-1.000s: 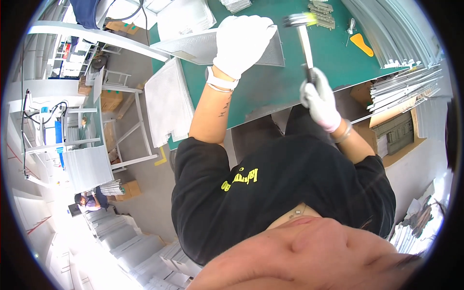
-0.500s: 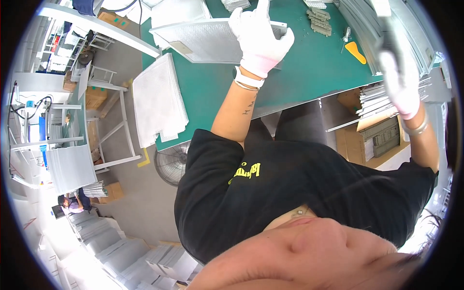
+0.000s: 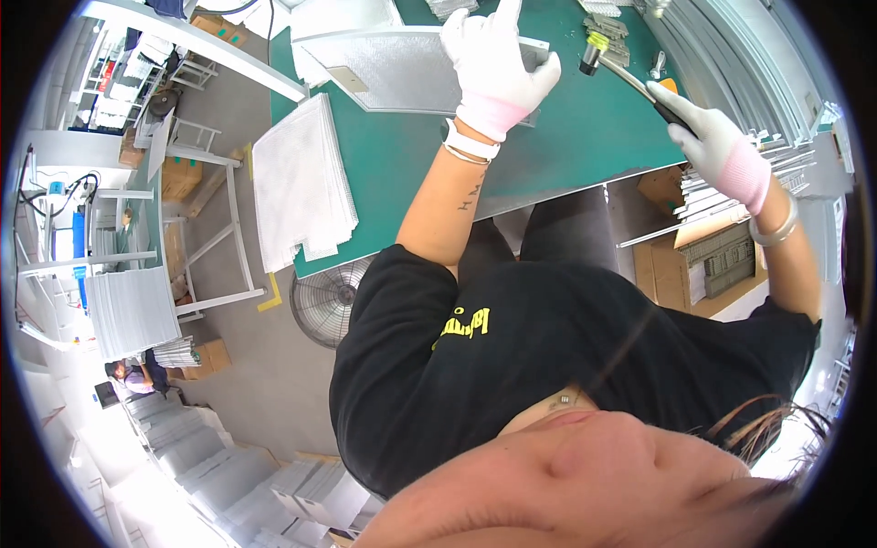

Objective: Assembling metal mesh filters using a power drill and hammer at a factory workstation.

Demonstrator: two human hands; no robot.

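Observation:
My left hand, in a white glove with a pink cuff, grips a thin framed panel that has a silvery textured face. The panel stands tilted on the green worktop; the glove covers part of its edge. In my right hand, also gloved, is a mallet held by its black grip. Its small head, yellow on one end and dark on the other, hangs above the worktop to the right of the panel.
A stack of white sheets overhangs the worktop's left edge. Grey plastic pieces lie at the back; long metal profiles line the right. Under the right edge stands a carton. A floor fan stands at lower left.
My right hand has swung the mallet down and leftward from a raised, blurred position at the upper right. My left hand and the panel have barely shifted.

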